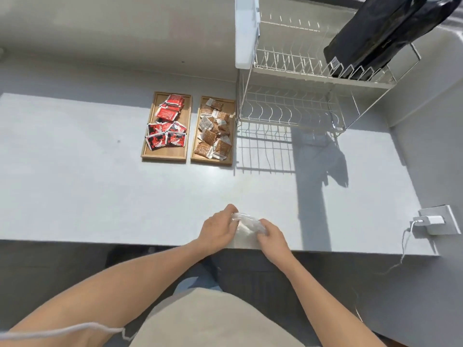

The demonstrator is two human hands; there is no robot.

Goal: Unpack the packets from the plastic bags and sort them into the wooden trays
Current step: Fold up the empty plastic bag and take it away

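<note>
Both hands meet at the near edge of the pale grey countertop [100,191], sharing one crumpled clear plastic bag [248,225]. The left hand [218,230] has its fingers curled over the bag's far-left end, pinching the film; the right hand [271,235] has its fingers folded down onto the bag's near-right end, pressed together on it. The bag lies directly between the two sets of fingertips, its long axis running from the left fingers toward the right ones, slanting slightly nearer the body as it goes. Neither hand is closer; both touch it.

The bag looks thin, glossy and wrinkled, and it seems empty, though the film's glare makes that hard to confirm.

Well beyond the fingers, up and to the left, sit two rectangular wooden trays side by side, close but apart. The left wooden tray [186,136] holds red-and-black printed packets [166,126]; the right wooden tray [233,136] holds brown-and-white packets [214,131]. By the look of it, sorting is largely done and the bag is being flattened or checked.
</note>
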